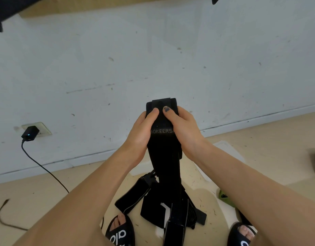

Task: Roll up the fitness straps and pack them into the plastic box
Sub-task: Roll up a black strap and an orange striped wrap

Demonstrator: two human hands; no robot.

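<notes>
We see the left hand (141, 128) and right hand (184, 128) gripping the rolled top of a black fitness strap (162, 139), thumbs pressed on it. Its tail hangs to more straps (153, 199) heaped on the floor (46, 189).

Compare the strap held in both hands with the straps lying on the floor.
The held strap is raised, partly rolled at its top, gripped by left hand and right hand. The floor straps lie loose, unrolled and untouched. All are black.
</notes>
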